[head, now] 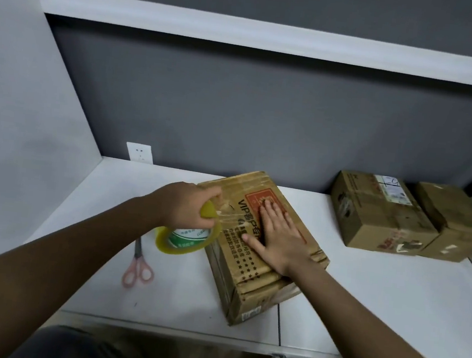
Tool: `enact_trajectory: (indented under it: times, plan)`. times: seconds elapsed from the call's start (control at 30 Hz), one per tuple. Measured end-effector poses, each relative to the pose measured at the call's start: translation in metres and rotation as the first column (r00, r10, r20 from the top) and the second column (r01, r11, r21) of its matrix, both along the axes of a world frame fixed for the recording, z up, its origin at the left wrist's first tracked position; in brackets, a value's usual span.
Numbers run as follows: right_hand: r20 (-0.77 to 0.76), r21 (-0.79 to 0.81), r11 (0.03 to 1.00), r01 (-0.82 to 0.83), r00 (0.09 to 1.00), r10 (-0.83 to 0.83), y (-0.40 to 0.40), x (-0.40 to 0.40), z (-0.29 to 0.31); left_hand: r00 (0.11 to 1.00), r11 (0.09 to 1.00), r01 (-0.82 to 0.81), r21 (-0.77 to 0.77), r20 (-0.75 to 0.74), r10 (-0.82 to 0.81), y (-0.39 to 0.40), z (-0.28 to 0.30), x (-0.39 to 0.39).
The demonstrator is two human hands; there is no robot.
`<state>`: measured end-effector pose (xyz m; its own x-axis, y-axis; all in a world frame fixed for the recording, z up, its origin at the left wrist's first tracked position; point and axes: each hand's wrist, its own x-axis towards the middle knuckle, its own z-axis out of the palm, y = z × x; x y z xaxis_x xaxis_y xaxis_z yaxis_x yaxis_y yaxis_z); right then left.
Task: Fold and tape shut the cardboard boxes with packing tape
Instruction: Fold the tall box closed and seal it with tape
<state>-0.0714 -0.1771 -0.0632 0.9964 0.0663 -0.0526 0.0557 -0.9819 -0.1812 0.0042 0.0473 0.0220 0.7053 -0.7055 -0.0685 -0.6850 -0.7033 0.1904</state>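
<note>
**Sealing the seam: one palm down, one pull of tape**

Pressing flat on the closed flaps, the right hand lies with fingers straight and spread over the red printed panel of the cardboard box, which sits skewed on the white desk in front of the person. The left hand curls round the roll of packing tape at the box's left edge, and a clear strip runs from the roll onto the top of the box.

By the look of it, the step in hand is laying tape across the top. Done well, it calls for the right palm to keep the flaps level and the box from sliding while the left draws the roll away low and taut, so the strip goes down without wrinkles or bubbles; a slack or lifted pull would likely let it twist back on itself. The strip should overhang both sides before it is cut.

Pink-handled scissors lie on the desk just left of the roll, within reach for that cut. Two more boxes stand side by side, touching, well apart to the right; whether they are fully sealed cannot be told.
</note>
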Motion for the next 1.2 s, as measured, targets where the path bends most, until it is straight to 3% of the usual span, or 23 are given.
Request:
enact_trajectory:
  times: [0.13,0.23,0.37,0.47,0.53,0.63,0.73,0.8,0.9,1.0,1.1,1.2]
  plan:
    - [0.034,0.042,0.988,-0.146,0.989,0.144,0.042,-0.004,-0.008,0.994,0.998,-0.053,-0.025,0.089,0.055,0.000,-0.003,-0.002]
    - [0.006,0.079,0.989,-0.129,0.992,0.128,0.043,-0.001,-0.010,0.990,0.994,-0.081,-0.069,0.109,0.088,0.002,-0.003,-0.001]
    - [-0.029,0.059,0.992,-0.108,0.994,0.109,0.041,0.002,-0.010,0.986,0.921,-0.165,-0.353,-0.046,0.159,0.019,-0.009,-0.008]
    - [-0.011,0.061,0.993,-0.100,0.995,0.101,0.044,0.000,-0.012,0.991,0.836,-0.128,-0.534,-0.103,0.086,0.033,-0.024,-0.018]
    - [-0.021,0.066,0.993,-0.094,0.995,0.096,0.045,-0.002,-0.010,0.996,0.882,-0.082,-0.464,-0.065,0.058,0.036,-0.031,-0.018]
    - [-0.046,0.039,0.995,-0.092,0.995,0.094,0.044,-0.002,-0.007,0.996,0.988,0.025,-0.150,0.091,-0.011,0.036,-0.025,-0.010]
    - [-0.042,0.012,0.996,-0.093,0.995,0.094,0.044,-0.002,-0.007,0.998,0.988,0.056,0.147,-0.008,-0.056,0.049,-0.024,-0.003]
    - [-0.048,0.017,0.996,-0.089,0.995,0.090,0.045,-0.003,-0.007,0.999,0.969,0.034,0.244,-0.040,-0.025,0.057,-0.038,-0.005]
    - [-0.046,0.118,0.993,0.001,0.999,0.004,0.055,0.000,-0.003,0.998,0.984,-0.032,0.175,-0.048,0.040,0.057,-0.073,-0.015]
    - [0.010,0.244,0.954,0.175,0.983,-0.183,0.070,0.014,0.003,0.996,0.994,-0.060,0.093,-0.060,0.065,0.046,-0.095,-0.018]
    - [-0.066,0.134,0.959,0.251,0.968,-0.244,0.084,0.027,0.002,0.997,0.996,-0.063,0.069,-0.031,0.065,0.033,-0.103,-0.017]
    - [-0.096,-0.009,0.973,0.229,0.969,-0.229,0.089,0.029,-0.007,0.986,0.994,-0.105,0.008,-0.131,0.106,0.031,-0.111,-0.014]
